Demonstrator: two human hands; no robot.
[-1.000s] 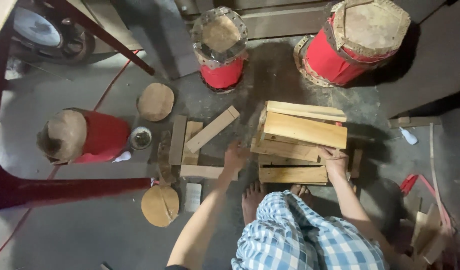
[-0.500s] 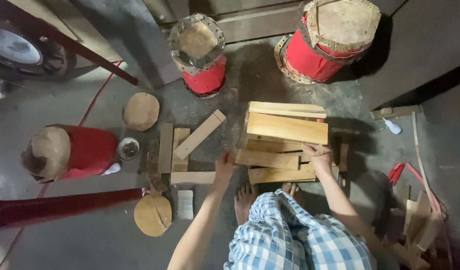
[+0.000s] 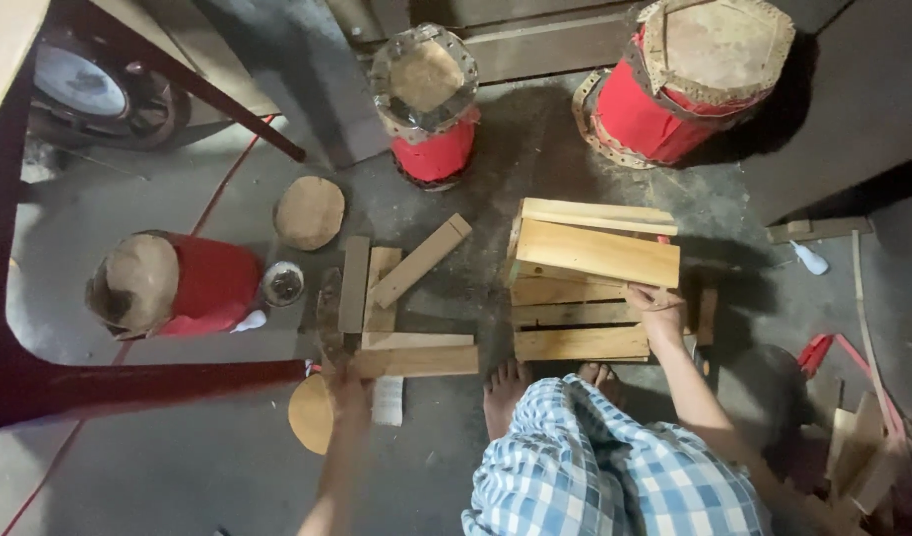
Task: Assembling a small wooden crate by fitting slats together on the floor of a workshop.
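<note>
Left hand [image 3: 349, 382] has swung away from the plank stack [image 3: 587, 288] to close on the near end of a loose plank [image 3: 416, 361]: stiff, light, rough-sawn, best gripped edgewise; right hand [image 3: 657, 308] rests fingers-down on the stack.

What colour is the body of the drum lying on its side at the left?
Red, with a tan skin head; the drum shows best in the head view.

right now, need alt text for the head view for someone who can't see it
Seen from above, a squatting person rests the right hand on a stack of wooden planks while the left hand touches loose planks on the floor. Three red drums stand around.
</note>
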